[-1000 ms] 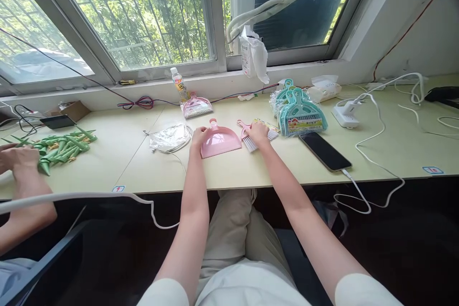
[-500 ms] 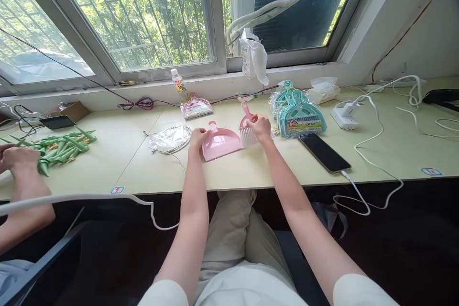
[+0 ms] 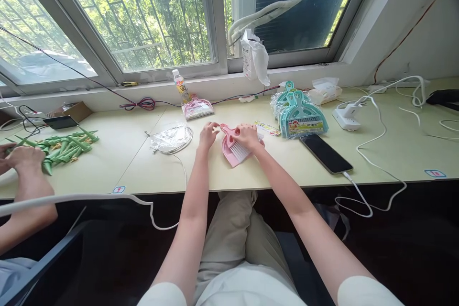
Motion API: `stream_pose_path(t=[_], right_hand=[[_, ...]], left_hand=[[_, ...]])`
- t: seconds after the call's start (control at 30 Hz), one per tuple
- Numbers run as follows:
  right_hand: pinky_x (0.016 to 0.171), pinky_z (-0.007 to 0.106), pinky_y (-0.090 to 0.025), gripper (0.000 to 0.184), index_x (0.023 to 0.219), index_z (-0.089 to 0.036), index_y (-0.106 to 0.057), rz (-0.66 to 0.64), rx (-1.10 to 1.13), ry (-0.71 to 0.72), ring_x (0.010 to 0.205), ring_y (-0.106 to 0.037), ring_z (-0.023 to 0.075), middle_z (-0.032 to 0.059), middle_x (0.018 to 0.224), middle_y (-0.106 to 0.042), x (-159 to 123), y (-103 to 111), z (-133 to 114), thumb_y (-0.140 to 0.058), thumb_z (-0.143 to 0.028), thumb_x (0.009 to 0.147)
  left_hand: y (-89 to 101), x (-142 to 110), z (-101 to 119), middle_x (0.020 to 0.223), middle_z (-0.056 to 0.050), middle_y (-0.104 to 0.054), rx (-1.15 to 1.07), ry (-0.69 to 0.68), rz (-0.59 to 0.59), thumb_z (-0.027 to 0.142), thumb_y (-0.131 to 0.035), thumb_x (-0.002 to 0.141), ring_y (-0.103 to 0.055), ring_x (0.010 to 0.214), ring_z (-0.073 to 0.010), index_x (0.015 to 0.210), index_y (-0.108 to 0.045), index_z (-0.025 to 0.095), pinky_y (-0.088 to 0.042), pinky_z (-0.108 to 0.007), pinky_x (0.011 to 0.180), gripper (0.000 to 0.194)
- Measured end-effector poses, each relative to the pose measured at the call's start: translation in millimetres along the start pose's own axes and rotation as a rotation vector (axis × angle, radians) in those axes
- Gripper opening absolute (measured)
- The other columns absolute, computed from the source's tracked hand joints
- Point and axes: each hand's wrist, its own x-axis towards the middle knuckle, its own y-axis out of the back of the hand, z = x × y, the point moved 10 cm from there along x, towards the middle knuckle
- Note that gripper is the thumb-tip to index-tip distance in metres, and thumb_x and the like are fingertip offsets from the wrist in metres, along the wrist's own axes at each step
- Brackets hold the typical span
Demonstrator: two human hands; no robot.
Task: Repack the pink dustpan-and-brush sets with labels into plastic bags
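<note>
Right grip (image 3: 247,136): pinching pink brush (image 3: 239,149) | left grip (image 3: 209,135): fingers curled, hold unclear | table edge (image 3: 247,188) near

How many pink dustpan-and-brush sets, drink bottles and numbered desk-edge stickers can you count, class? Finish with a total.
Pink dustpan-and-brush sets: 2 (loose set, wrapped set)
Drink bottles: 1 (yellow-labelled bottle)
Numbered stickers: 2 (left sticker, right sticker)
Total: 5
</note>
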Motion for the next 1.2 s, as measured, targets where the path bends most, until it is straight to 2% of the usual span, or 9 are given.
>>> stream_pose_path(t=[0.1,0.2,0.33,0.53,0.7,0.9,1.03,1.1,1.2], right_hand=[[0.095,0.040,-0.034,0.024,0.092,-0.021,-0.070,0.015,-0.010,0.006,0.111,-0.059,0.0291,0.0105,0.111,-0.072,-1,1,-4,-0.061,-0.042,0.088],[0.093,0.039,-0.035,0.023,0.092,-0.021,-0.071,0.017,-0.009,0.030,0.109,-0.061,0.0283,0.0104,0.110,-0.073,-3,2,-10,-0.061,-0.042,0.089],[0.080,0.033,-0.040,0.025,0.094,-0.021,-0.072,-0.109,0.034,0.009,0.100,-0.065,0.0254,0.0095,0.109,-0.074,-4,-7,-7,-0.061,-0.043,0.090],[0.075,0.029,-0.043,0.026,0.096,-0.022,-0.074,-0.149,0.067,-0.017,0.100,-0.067,0.0241,0.0084,0.111,-0.074,-2,-6,0,-0.061,-0.043,0.089],[0.078,0.028,-0.044,0.026,0.093,-0.021,-0.075,-0.175,0.122,-0.009,0.101,-0.066,0.0220,0.0076,0.109,-0.074,-1,-9,4,-0.064,-0.044,0.089],[0.081,0.027,-0.043,0.023,0.088,-0.022,-0.078,-0.183,0.107,-0.002,0.101,-0.066,0.0214,0.0068,0.105,-0.076,5,-8,3,-0.065,-0.042,0.088],[0.082,0.028,-0.043,0.022,0.089,-0.023,-0.080,-0.185,0.073,-0.001,0.103,-0.065,0.0229,0.0070,0.102,-0.077,7,-8,4,-0.067,-0.041,0.087],[0.080,0.028,-0.043,0.022,0.088,-0.023,-0.080,-0.180,0.076,0.001,0.102,-0.065,0.0233,0.0071,0.100,-0.077,6,-10,5,-0.067,-0.041,0.086],[0.076,0.026,-0.043,0.021,0.086,-0.021,-0.079,-0.148,0.135,0.004,0.094,-0.066,0.0212,0.0071,0.097,-0.078,5,-13,6,-0.069,-0.039,0.084]], left_hand=[[1.0,-6,19,0.146,-0.013,-0.052,0.306,-0.151,0.040,0.000,-0.058,0.078,-0.047,0.135,-0.0312,0.134,-0.061,0.025,-0.044,-0.044,0.107,0.061],[-17.1,-12,37,0.154,-0.013,-0.044,0.403,-0.272,-0.038,0.004,-0.055,0.084,-0.041,0.140,-0.0314,0.139,-0.056,0.023,-0.042,-0.045,0.110,0.059],[-34.0,-15,51,0.151,-0.012,-0.049,0.427,-0.365,-0.092,0.011,-0.052,0.092,-0.046,0.136,-0.0279,0.140,-0.056,0.023,-0.044,-0.043,0.109,0.050],[-44.2,-14,47,0.128,-0.011,-0.067,0.414,-0.366,-0.171,0.012,-0.050,0.096,-0.059,0.120,-0.0240,0.118,-0.072,0.022,-0.052,-0.036,0.100,0.033],[-44.0,-12,44,0.127,-0.010,-0.070,0.402,-0.316,-0.174,0.017,-0.052,0.097,-0.061,0.122,-0.0255,0.116,-0.074,0.024,-0.052,-0.037,0.100,0.030],[-48.0,-10,42,0.110,-0.012,-0.076,0.452,-0.282,-0.196,0.014,-0.050,0.095,-0.070,0.104,-0.0259,0.107,-0.077,0.021,-0.045,-0.042,0.109,0.030],[-50.9,-10,40,0.103,-0.018,-0.075,0.469,-0.245,-0.233,0.013,-0.048,0.095,-0.071,0.100,-0.0289,0.102,-0.076,0.015,-0.052,-0.041,0.094,0.029],[-51.9,-13,40,0.104,-0.019,-0.074,0.468,-0.238,-0.248,0.013,-0.048,0.095,-0.070,0.102,-0.0297,0.103,-0.076,0.013,-0.053,-0.041,0.091,0.028],[-47.8,-15,42,0.122,-0.015,-0.071,0.359,-0.218,-0.223,0.011,-0.050,0.094,-0.063,0.118,-0.0275,0.112,-0.074,0.017,-0.047,-0.041,0.106,0.031]])
